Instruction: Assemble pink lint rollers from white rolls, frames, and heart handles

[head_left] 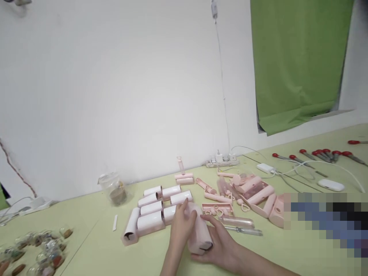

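In front of me, both my hands are closed around a pale pink and white roll-shaped piece [199, 232] with a dark opening at its near end. My left hand [182, 226] grips its left side, thumb on top. My right hand [220, 241] wraps its right side and underside. Just left of my hands, several similar white rolls in pink bases [150, 222] stand in close rows. To the right lies a pile of pink plastic parts [253, 188], some with heart-shaped loops. A screwdriver [247, 231] with a clear handle rests beside a clear pink tube [237, 221].
A plastic bag [115, 189] sits near the wall, with a white strip [115, 222] before it. Small glass domes [48, 249] cluster at left. A power strip [222, 163], cables, white device [331, 185] and several red-ended tools [322, 154] are at right. A pixelated patch hides the right edge.
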Motion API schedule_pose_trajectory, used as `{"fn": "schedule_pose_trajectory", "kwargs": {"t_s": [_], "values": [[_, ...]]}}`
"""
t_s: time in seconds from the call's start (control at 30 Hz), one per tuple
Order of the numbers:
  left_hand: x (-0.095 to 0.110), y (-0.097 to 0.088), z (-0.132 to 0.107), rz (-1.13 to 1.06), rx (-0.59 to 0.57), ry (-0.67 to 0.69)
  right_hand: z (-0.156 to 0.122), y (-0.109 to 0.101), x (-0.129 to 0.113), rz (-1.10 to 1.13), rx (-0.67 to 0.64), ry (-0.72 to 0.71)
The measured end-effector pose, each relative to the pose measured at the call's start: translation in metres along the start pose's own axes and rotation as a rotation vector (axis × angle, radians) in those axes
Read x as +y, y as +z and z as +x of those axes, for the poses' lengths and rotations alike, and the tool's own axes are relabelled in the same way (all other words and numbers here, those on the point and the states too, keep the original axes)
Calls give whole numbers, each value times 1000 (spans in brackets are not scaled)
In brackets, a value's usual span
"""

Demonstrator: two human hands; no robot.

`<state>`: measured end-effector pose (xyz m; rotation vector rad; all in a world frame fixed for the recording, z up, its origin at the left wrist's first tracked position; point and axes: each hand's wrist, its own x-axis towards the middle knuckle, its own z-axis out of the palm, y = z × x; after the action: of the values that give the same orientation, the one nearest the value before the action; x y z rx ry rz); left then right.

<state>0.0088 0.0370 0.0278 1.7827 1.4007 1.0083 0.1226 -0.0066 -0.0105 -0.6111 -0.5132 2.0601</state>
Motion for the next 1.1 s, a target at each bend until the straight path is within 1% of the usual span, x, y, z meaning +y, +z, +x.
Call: {"fn": "schedule_pose_trajectory", "kwargs": {"t_s": [0.07, 0.13, 0.23, 0.4, 0.5, 0.57, 0.63, 0.73, 0.77, 0.83, 0.93, 1.0, 1.03, 1.07, 1.1], "values": [[12, 6, 12, 157, -62, 34, 2, -3, -6, 97, 104, 21], [18, 9, 18, 228, -92, 41, 6, -6, -9, 182, 139, 30], [17, 6, 22, 224, -94, 44, 11, -10, -8, 280, 101, 43], [8, -6, 24, 212, -65, 23, 16, -17, -1, 340, -1, 105], [4, -15, 26, 147, -6, 7, 18, -21, 3, 392, -15, 116], [2, -23, 24, 56, 37, -17, 20, -24, 4, 431, -10, 120], [0, -32, 17, -69, 89, -48, 21, -27, 4, 474, -26, 111], [-12, -47, -5, -329, 172, -52, 20, -31, 1, 528, -75, 89], [-19, -51, -13, -399, 177, -50, 19, -31, -2, 534, -93, 84], [-37, -57, -30, -452, 173, -77, 15, -31, -9, 527, -130, 64], [-68, -59, -45, -423, 132, -103, 8, -27, -22, 493, -194, 4], [-81, -57, -49, -387, 34, -114, 2, -22, -30, 473, -235, -26], [-83, -54, -49, -348, -7, -111, 0, -19, -33, 463, -256, -31], [-81, -52, -50, -292, -23, -96, -2, -16, -36, 451, -276, -30], [-77, -50, -49, -223, -11, -64, -4, -14, -37, 439, -295, -24]]}}
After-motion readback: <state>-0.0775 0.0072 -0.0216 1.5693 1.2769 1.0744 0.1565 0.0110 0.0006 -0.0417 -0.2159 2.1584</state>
